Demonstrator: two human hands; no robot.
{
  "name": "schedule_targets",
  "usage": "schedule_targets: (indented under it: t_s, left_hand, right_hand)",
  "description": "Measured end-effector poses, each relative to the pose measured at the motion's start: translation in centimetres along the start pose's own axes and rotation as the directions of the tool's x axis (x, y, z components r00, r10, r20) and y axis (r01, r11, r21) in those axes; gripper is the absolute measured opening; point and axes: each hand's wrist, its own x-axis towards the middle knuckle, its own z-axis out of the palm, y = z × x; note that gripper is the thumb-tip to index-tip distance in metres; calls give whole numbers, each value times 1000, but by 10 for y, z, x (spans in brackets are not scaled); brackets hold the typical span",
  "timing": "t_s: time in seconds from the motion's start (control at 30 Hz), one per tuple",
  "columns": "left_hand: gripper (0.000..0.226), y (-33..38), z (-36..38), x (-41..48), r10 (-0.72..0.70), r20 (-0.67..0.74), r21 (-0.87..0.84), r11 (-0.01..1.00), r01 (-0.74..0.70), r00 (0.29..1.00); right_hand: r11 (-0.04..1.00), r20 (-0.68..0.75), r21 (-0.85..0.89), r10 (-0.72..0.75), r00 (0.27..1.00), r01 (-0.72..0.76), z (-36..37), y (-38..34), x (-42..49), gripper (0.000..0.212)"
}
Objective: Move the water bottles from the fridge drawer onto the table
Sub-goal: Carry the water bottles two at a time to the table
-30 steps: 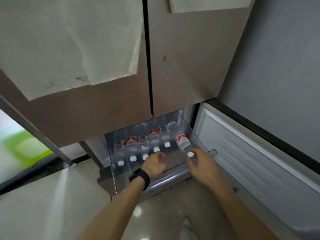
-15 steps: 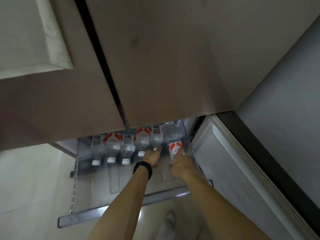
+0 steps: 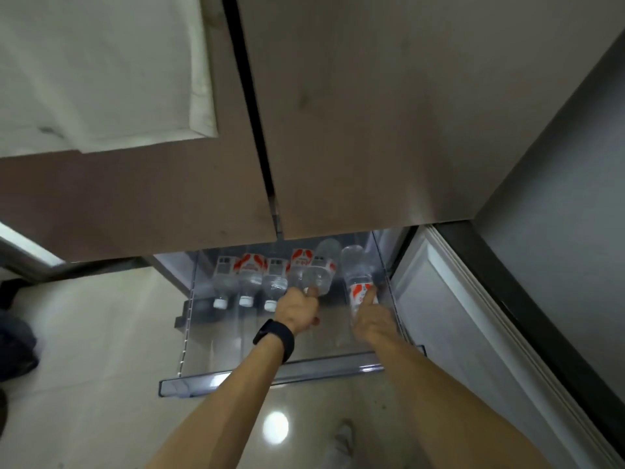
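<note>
A clear fridge drawer (image 3: 270, 375) is pulled out low in front of me. Several water bottles with red and white labels lie in it side by side; three at the left (image 3: 248, 279) show white caps toward me. My left hand (image 3: 297, 309), with a black watch on the wrist, grips the neck end of a bottle (image 3: 319, 274) near the middle, which is tilted. My right hand (image 3: 370, 316) is wrapped round the rightmost bottle (image 3: 356, 270), its cap end hidden under my fingers.
The brown fridge doors (image 3: 372, 130) hang over the back of the drawer. A white open door panel (image 3: 473, 333) stands close on the right. Pale glossy floor (image 3: 84, 350) spreads to the left, with a dark object (image 3: 15, 343) at its edge.
Both hands have closed on bottles. The middle bottle in my left hand has tilted up out of the row. The view has shifted slightly nearer to the drawer.
</note>
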Motion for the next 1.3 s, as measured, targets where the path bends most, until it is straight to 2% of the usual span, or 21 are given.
schedule_targets:
  t_s: [0.1,0.17,0.2,0.27,0.33,0.47,0.53,0.6,0.67,0.77,0.83,0.9,0.97,1.03,1.1,1.17,1.23,1.3]
  left_hand:
    - [37,7,-28,-12,39,-53,58,998,-36,998]
    - [45,8,-42,-18,95,-73,194,978,-80,993]
    - [48,8,-48,-21,130,-92,288,953,-98,987]
    - [52,9,-58,-28,208,-122,439,888,-135,971]
    - [50,10,-63,-34,278,-134,519,837,-172,951]
    - [52,9,-68,-44,384,-128,665,717,-208,914]
    - [51,4,-75,-46,409,-132,676,704,-220,903]
    - [49,-2,-83,-45,420,-161,657,721,-221,893]
    - [45,-9,-87,-42,413,-166,597,765,-242,896]
    - [37,-21,-85,-41,417,-132,464,828,-316,899]
    - [39,-34,-79,-38,456,-130,422,829,-367,881]
    - [48,-47,-70,-32,472,-129,354,843,-404,872]
    - [53,-54,-60,-29,455,-95,212,878,-429,885]
    - [43,-56,-45,-31,459,-62,81,888,-453,886]
    - [36,-57,-31,-32,454,-107,23,891,-454,885]
    - [54,-56,-28,-31,432,-81,37,902,-430,898]
    - [77,-53,-30,-27,436,33,194,880,-433,900]
    - [81,-50,-33,-22,433,88,311,844,-438,897]
  right_hand:
    - [999,-46,14,43,998,-42,1,1,-7,64]
    - [999,37,43,27,999,-28,-12,-5,-25,63]
    - [995,63,55,76,995,-79,-18,-9,-31,66]
    - [996,121,10,82,989,-84,-32,-14,-44,70]
    - [999,120,-33,39,992,-35,-45,-19,-52,56]
    - [997,71,-77,-25,997,30,-87,-34,-73,41]
    - [988,29,-143,-45,999,49,-107,-38,-81,44]
    - [978,-83,-193,-95,992,77,-121,-37,-91,49]
    - [956,-169,-238,-216,962,173,-126,-33,-96,46]
    - [906,-119,-299,-348,930,301,-119,-18,-102,42]
    - [916,-151,-188,-383,911,354,-113,-8,-104,38]
    - [923,-219,61,-359,907,380,-106,0,-102,29]
    - [865,-264,321,-310,913,386,-96,4,-99,27]
    - [797,-323,469,-245,914,379,-87,6,-91,30]
    - [779,-305,524,-207,930,345,-80,10,-83,35]
    - [802,-219,518,-211,953,297,-76,11,-79,51]
    - [851,-159,450,-221,962,270,-72,10,-80,67]
    - [837,-171,470,-225,959,280,-62,9,-80,70]
